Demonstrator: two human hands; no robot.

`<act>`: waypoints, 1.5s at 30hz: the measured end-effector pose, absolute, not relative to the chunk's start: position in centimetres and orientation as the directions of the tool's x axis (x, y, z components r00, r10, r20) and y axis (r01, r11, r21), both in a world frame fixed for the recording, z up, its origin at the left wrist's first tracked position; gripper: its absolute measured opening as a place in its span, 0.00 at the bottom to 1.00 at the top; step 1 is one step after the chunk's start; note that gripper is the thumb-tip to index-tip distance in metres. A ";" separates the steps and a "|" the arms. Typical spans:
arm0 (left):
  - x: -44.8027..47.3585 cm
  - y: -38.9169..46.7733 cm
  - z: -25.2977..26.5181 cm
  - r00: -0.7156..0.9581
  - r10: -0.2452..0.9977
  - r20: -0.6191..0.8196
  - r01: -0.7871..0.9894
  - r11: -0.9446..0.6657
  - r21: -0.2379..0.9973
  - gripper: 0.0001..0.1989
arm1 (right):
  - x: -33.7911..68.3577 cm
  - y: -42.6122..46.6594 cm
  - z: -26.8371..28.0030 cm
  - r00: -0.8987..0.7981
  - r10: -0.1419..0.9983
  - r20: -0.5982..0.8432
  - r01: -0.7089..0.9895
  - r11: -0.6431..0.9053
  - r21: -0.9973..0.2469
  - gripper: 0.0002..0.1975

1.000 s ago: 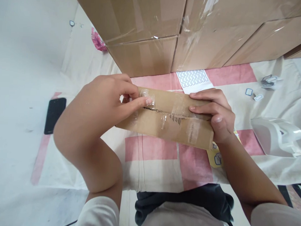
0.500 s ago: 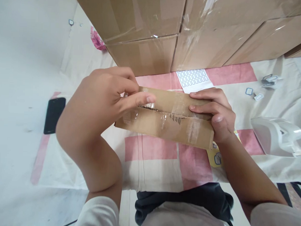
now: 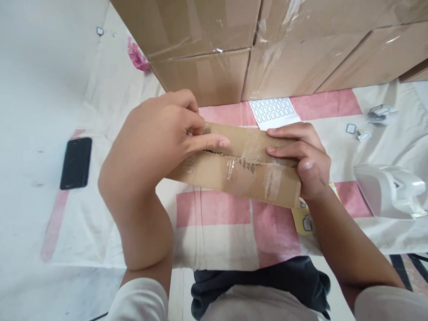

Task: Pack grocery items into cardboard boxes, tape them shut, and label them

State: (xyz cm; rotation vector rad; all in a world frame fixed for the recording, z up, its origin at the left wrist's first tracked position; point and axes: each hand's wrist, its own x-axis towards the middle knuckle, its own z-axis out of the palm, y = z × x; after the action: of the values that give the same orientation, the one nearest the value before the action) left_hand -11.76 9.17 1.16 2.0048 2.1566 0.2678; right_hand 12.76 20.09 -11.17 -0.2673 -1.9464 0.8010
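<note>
A small brown cardboard box [image 3: 248, 183] is held between my hands above the cloth, its taped top split by a ragged, torn seam. My left hand [image 3: 162, 135] bends over the box's left end, thumb lying along the seam and fingers curled in at the far edge; what the fingertips grip is partly hidden. Round the right end is my right hand [image 3: 301, 159], two fingers resting flat on top and the thumb at the near corner. Pieces of clear tape cross the seam in several places.
Large taped cartons [image 3: 203, 76] line the back. A label sheet [image 3: 272, 111] lies before them. At right are a white tape dispenser [image 3: 391, 192], loose labels [image 3: 351, 129] and a yellow sheet [image 3: 303, 217]. A phone [image 3: 76, 163] lies left, a pink wrapper [image 3: 137, 55] farther back.
My left hand has shifted slightly to the right along the box, its thumb sliding the same way over the seam. My right hand keeps its hold. The whole view has drifted a little.
</note>
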 end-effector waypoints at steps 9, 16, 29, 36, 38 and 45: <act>-12.0 9.0 0.8 -0.018 0.997 0.074 0.944 -0.007 0.330 0.28 | 12.8 20.1 -11.1 -0.507 0.521 0.687 -0.155 0.729 -0.667 0.23; -12.6 8.8 1.0 0.028 0.995 0.098 0.894 -0.069 0.442 0.32 | 12.9 20.1 -11.1 -0.499 0.541 0.677 -0.160 0.711 -0.685 0.23; -12.9 8.0 1.7 0.046 0.997 0.069 0.873 -0.074 0.483 0.34 | 13.1 20.3 -10.8 -0.544 0.475 0.692 -0.158 0.752 -0.640 0.19; -11.7 9.6 0.9 0.021 1.000 0.004 0.937 -0.021 0.348 0.31 | 13.1 20.3 -10.8 -0.546 0.481 0.686 -0.154 0.747 -0.646 0.19; -11.7 9.7 0.8 0.017 1.000 0.013 0.941 -0.020 0.339 0.31 | 13.1 20.3 -10.8 -0.546 0.470 0.693 -0.172 0.747 -0.642 0.19; -12.1 9.6 0.0 0.011 0.998 0.057 0.940 -0.030 0.341 0.31 | 13.2 20.3 -11.0 -0.546 0.495 0.676 -0.158 0.731 -0.663 0.19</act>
State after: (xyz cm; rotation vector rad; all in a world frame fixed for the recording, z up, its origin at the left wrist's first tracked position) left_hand -12.11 9.64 -0.05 2.0753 2.0319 0.4191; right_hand 13.18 20.27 -11.02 -0.2567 -1.9793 0.8627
